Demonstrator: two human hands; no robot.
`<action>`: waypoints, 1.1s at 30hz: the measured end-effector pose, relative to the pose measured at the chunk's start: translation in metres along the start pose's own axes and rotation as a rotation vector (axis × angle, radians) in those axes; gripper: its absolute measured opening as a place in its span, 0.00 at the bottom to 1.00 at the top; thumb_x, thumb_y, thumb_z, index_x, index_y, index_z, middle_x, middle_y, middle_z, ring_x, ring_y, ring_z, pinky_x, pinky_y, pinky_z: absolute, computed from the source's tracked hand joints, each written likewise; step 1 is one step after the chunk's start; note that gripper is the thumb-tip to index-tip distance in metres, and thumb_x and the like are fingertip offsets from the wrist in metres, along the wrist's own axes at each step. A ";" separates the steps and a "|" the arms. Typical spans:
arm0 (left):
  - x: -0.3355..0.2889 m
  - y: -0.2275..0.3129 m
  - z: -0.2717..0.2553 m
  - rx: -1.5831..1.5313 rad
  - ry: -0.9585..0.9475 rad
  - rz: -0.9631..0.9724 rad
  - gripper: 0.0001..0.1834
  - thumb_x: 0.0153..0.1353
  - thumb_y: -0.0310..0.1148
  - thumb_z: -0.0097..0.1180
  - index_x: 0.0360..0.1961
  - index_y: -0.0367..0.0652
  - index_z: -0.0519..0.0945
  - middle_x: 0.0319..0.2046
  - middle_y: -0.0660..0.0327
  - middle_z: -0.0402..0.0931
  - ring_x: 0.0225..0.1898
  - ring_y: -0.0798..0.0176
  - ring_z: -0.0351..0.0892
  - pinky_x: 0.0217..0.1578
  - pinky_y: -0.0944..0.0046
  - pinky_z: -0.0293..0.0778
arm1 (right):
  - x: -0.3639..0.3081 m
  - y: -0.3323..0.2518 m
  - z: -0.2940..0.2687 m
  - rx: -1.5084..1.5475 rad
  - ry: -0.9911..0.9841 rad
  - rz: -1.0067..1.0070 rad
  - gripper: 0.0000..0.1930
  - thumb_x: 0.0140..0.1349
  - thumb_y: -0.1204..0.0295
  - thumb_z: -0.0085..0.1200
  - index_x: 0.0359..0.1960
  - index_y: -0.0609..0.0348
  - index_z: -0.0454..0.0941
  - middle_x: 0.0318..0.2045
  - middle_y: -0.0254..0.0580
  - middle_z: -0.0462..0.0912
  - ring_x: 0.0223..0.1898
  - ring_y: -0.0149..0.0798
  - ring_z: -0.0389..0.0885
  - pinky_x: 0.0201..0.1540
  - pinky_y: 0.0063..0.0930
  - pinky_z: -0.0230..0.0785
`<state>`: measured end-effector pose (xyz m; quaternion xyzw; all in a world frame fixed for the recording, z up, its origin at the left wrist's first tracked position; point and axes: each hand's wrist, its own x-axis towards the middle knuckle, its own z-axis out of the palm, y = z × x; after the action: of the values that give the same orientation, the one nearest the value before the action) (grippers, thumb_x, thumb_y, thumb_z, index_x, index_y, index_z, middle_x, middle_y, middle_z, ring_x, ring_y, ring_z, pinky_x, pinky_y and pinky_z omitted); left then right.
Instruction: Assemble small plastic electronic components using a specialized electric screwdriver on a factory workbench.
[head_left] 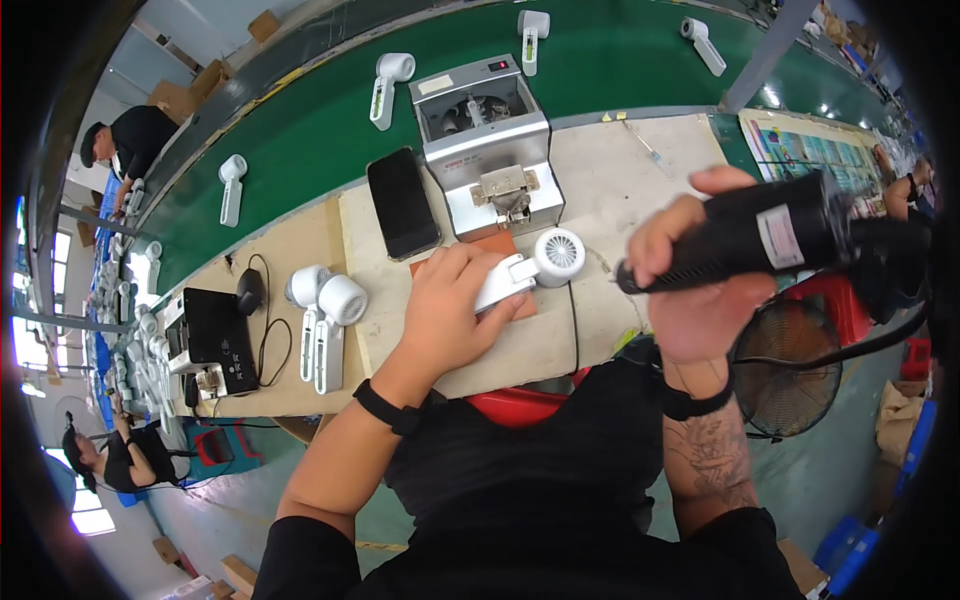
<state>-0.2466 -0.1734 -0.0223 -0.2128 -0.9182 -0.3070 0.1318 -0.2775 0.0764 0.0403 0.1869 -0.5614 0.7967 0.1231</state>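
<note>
My left hand [450, 305] is closed around the handle of a white handheld fan [558, 257], which lies on an orange pad [494, 243] on the workbench. The fan's round grilled head faces up to the right of my fingers. Raised above the bench on the right, my right hand [700, 320] grips a black electric screwdriver [740, 238] by its body. The screwdriver's narrow end points left toward the fan and is apart from it. Just beyond the fan stands a silver screw feeder [490, 150].
A black phone [402, 205] lies left of the feeder. Two white fans [325, 335] rest farther left, near a black box [220, 340] with a cable. Beyond the bench, a green conveyor belt [300, 160] carries several fans. A floor fan [790, 370] stands at right. Other people work at left and far right.
</note>
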 end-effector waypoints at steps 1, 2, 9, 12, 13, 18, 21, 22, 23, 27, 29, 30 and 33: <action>-0.001 0.000 0.000 0.021 -0.016 -0.018 0.23 0.57 0.36 0.73 0.52 0.40 0.83 0.46 0.52 0.80 0.47 0.46 0.79 0.50 0.51 0.72 | 0.010 0.005 0.009 0.027 -0.034 0.013 0.50 0.60 0.23 0.51 0.62 0.60 0.61 0.25 0.37 0.74 0.25 0.34 0.73 0.32 0.30 0.67; -0.002 0.001 0.002 0.033 -0.036 -0.031 0.24 0.57 0.37 0.73 0.53 0.41 0.83 0.45 0.53 0.79 0.47 0.47 0.78 0.50 0.51 0.71 | 0.021 0.004 0.016 0.022 -0.079 0.013 0.49 0.59 0.23 0.51 0.60 0.59 0.61 0.26 0.38 0.75 0.26 0.34 0.74 0.34 0.30 0.67; -0.002 -0.014 0.005 0.010 -0.013 0.019 0.27 0.57 0.37 0.72 0.58 0.42 0.83 0.46 0.56 0.77 0.46 0.49 0.76 0.49 0.53 0.69 | 0.069 0.041 0.049 0.071 -0.126 -0.015 0.49 0.66 0.21 0.34 0.63 0.59 0.62 0.26 0.38 0.74 0.26 0.34 0.73 0.34 0.30 0.68; 0.001 -0.019 0.006 -0.028 -0.001 0.004 0.26 0.56 0.36 0.72 0.56 0.44 0.84 0.45 0.57 0.77 0.46 0.50 0.75 0.48 0.54 0.69 | 0.066 0.048 0.048 -0.022 -0.196 0.000 0.55 0.62 0.19 0.35 0.68 0.62 0.59 0.27 0.40 0.76 0.26 0.34 0.74 0.35 0.32 0.69; 0.001 -0.022 0.008 -0.022 0.009 -0.009 0.25 0.55 0.37 0.72 0.55 0.45 0.85 0.45 0.58 0.77 0.45 0.51 0.75 0.47 0.54 0.68 | 0.064 0.055 0.043 0.155 -0.215 0.046 0.58 0.60 0.17 0.36 0.69 0.64 0.59 0.28 0.41 0.77 0.27 0.34 0.75 0.35 0.33 0.70; 0.010 -0.028 0.007 -0.034 0.028 -0.036 0.22 0.54 0.37 0.72 0.52 0.51 0.87 0.42 0.63 0.77 0.41 0.54 0.74 0.45 0.55 0.70 | 0.067 0.074 0.048 0.154 -0.163 0.052 0.56 0.59 0.17 0.35 0.66 0.62 0.61 0.27 0.41 0.77 0.27 0.35 0.75 0.36 0.34 0.70; 0.008 -0.033 0.003 -0.056 -0.010 -0.069 0.24 0.53 0.37 0.73 0.52 0.49 0.87 0.44 0.62 0.78 0.45 0.54 0.76 0.45 0.56 0.67 | 0.077 0.089 0.061 0.101 -0.140 0.035 0.55 0.59 0.16 0.35 0.62 0.60 0.63 0.27 0.41 0.77 0.27 0.36 0.75 0.36 0.35 0.70; 0.008 -0.032 0.002 -0.054 0.007 -0.068 0.22 0.54 0.37 0.72 0.51 0.50 0.87 0.42 0.64 0.77 0.43 0.55 0.75 0.44 0.56 0.67 | 0.079 0.092 0.066 0.066 -0.138 0.017 0.54 0.58 0.16 0.34 0.61 0.59 0.63 0.27 0.42 0.78 0.27 0.37 0.75 0.36 0.36 0.71; 0.008 -0.031 0.001 -0.053 0.026 -0.067 0.20 0.54 0.37 0.71 0.50 0.51 0.88 0.40 0.65 0.77 0.41 0.56 0.75 0.43 0.56 0.67 | 0.081 0.095 0.071 0.065 -0.154 0.018 0.54 0.58 0.16 0.34 0.61 0.59 0.63 0.27 0.42 0.78 0.27 0.37 0.75 0.36 0.36 0.71; 0.002 -0.037 0.000 -0.107 0.047 -0.077 0.20 0.54 0.38 0.71 0.50 0.52 0.88 0.39 0.66 0.76 0.41 0.58 0.75 0.42 0.56 0.66 | 0.078 0.108 0.082 -0.057 -0.193 0.037 0.54 0.58 0.16 0.36 0.61 0.58 0.63 0.27 0.41 0.78 0.26 0.36 0.75 0.36 0.35 0.71; 0.000 -0.035 -0.003 -0.074 0.051 -0.077 0.20 0.55 0.38 0.71 0.50 0.51 0.87 0.39 0.66 0.76 0.41 0.57 0.75 0.42 0.56 0.66 | 0.074 0.106 0.084 -0.060 -0.170 0.015 0.53 0.58 0.16 0.37 0.61 0.58 0.63 0.27 0.40 0.77 0.26 0.35 0.75 0.36 0.34 0.71; 0.000 -0.034 -0.004 -0.038 0.042 -0.072 0.20 0.55 0.38 0.71 0.50 0.51 0.87 0.39 0.66 0.76 0.41 0.57 0.75 0.42 0.55 0.66 | 0.074 0.105 0.084 -0.060 -0.176 -0.004 0.52 0.60 0.17 0.37 0.62 0.58 0.63 0.26 0.40 0.77 0.26 0.35 0.74 0.36 0.34 0.71; -0.001 -0.035 -0.001 -0.064 0.062 -0.070 0.20 0.56 0.38 0.70 0.51 0.50 0.86 0.38 0.65 0.75 0.41 0.57 0.75 0.43 0.55 0.67 | 0.073 0.097 0.086 -0.083 -0.163 0.014 0.52 0.62 0.19 0.36 0.63 0.59 0.63 0.26 0.40 0.77 0.26 0.35 0.74 0.36 0.33 0.71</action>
<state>-0.2621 -0.1997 -0.0400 -0.1753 -0.9102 -0.3471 0.1424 -0.3687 -0.0379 0.0152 0.2421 -0.6033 0.7558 0.0791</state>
